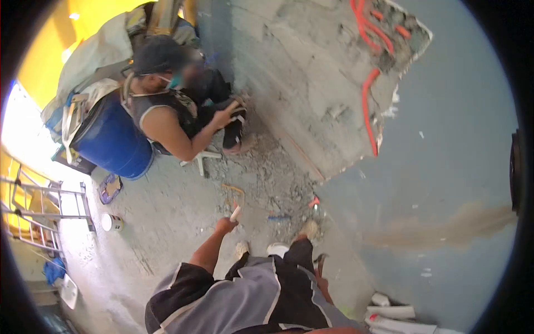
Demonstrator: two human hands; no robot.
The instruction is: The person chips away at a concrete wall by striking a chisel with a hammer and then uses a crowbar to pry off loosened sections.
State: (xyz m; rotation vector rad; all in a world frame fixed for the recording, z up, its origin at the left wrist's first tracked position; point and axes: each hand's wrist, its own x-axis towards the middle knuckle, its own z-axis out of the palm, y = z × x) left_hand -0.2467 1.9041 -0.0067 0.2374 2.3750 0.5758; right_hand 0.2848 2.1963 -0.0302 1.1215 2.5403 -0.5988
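My left hand [226, 226] is closed around a short pale stick-like piece [236, 213], held out over the floor. Just beyond it, a bent orange conduit [240, 192] overlaps the piece's far end in this view. Low at my right side, my right hand [321, 281] is partly hidden by my clothing. It is closed on what looks like a hammer [320, 259], its dark head pointing up. Between my shoes lies a white round object [277, 249], partly covered by my clothes.
Broken plaster [267, 172] covers the floor along the chipped wall [311, 94], where red conduits [367, 111] are exposed. A co-worker [167, 111] sits ahead beside a blue barrel [114, 139]. A white bucket [112, 222] and ladder [44, 195] stand left; white pieces [397, 317] lie right.
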